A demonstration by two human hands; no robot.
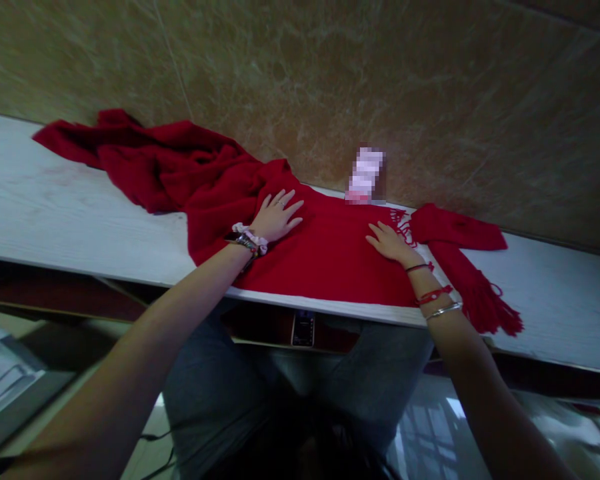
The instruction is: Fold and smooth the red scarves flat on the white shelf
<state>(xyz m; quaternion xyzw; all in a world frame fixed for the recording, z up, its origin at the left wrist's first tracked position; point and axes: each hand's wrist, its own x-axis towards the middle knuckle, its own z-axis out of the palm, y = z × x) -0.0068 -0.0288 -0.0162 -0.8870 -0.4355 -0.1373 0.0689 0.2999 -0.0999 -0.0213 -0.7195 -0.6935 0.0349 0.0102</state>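
Note:
A red fringed scarf (pixel 325 260) lies across the white bench top, flat in the middle and bunched in loose folds toward the left. My left hand (pixel 276 219) rests on the flat part beside the folds, palm down with fingers spread. Near the fringed right end, my right hand (pixel 391 243) lies on the same cloth, its fingers apart. Neither hand grips anything. Just right of that fringe is another red piece (pixel 460 230), bent over, with tassels hanging toward the front edge; whether it joins the scarf I cannot tell.
The narrow white bench top (pixel 80 210) runs along a brown marbled wall (pixel 280 73). A blurred pink-and-white item (pixel 366 175) stands against the wall behind the scarf. Below the front edge, a phone (pixel 303 328) sits on a shelf. A grey box with papers (pixel 10 380) is at lower left.

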